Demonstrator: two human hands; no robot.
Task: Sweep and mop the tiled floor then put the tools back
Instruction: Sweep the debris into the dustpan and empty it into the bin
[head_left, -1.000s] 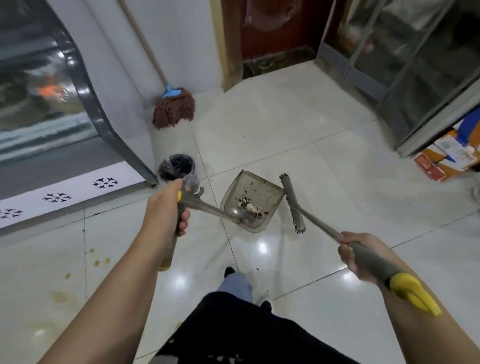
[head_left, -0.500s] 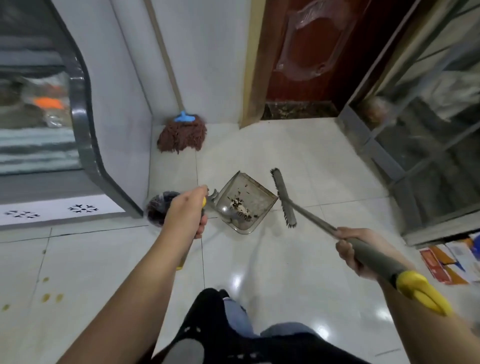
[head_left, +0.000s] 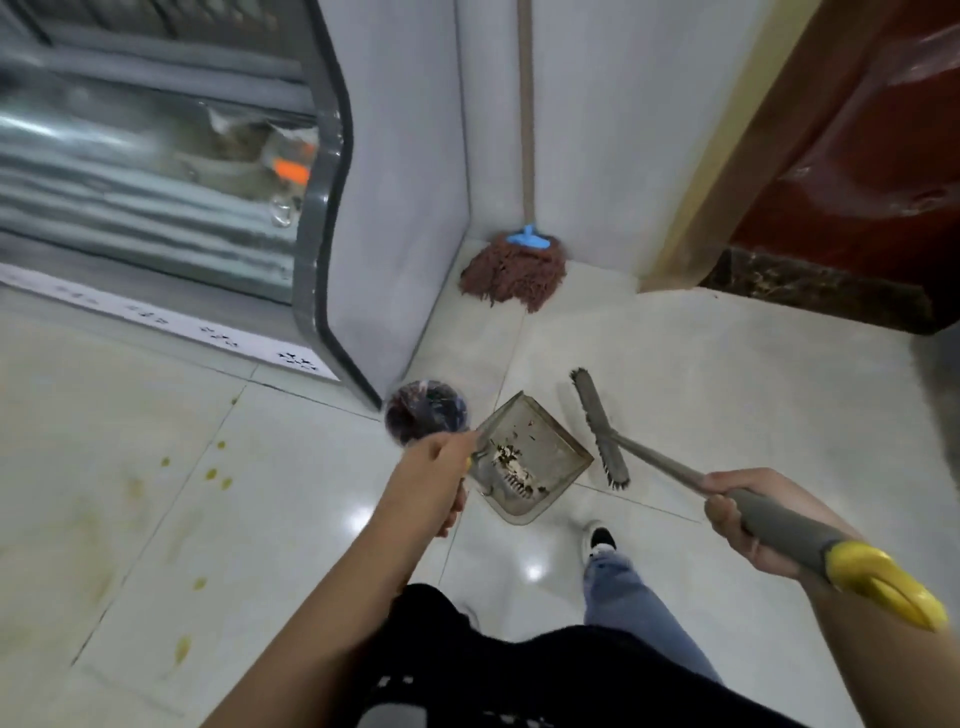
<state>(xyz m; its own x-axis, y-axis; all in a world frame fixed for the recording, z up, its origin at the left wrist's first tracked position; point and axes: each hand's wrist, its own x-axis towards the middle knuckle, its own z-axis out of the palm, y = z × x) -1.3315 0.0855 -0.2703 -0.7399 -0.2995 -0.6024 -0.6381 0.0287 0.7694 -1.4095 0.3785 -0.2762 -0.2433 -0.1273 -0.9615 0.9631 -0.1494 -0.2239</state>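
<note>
My left hand (head_left: 434, 480) grips the handle of a grey see-through dustpan (head_left: 530, 460), held above the tiled floor (head_left: 727, 374) with dark scraps and debris in it. My right hand (head_left: 743, 514) holds the grey broom (head_left: 600, 428) by its shaft near the yellow end cap; its narrow brush head hangs just right of the dustpan. A brown string mop (head_left: 514, 270) with a blue collar and wooden pole leans in the wall corner ahead.
A small round bin (head_left: 426, 413) with a dark liner stands by the corner of a glass-fronted display cabinet (head_left: 171, 171) on the left. A red door (head_left: 862, 156) is at the right. Yellowish stains (head_left: 213, 470) dot the tiles on the left.
I have stepped closer to the corner; the mop, bin and cabinet look nearer. Dustpan and broom have stayed in my hands, carried forward together toward the bin.
</note>
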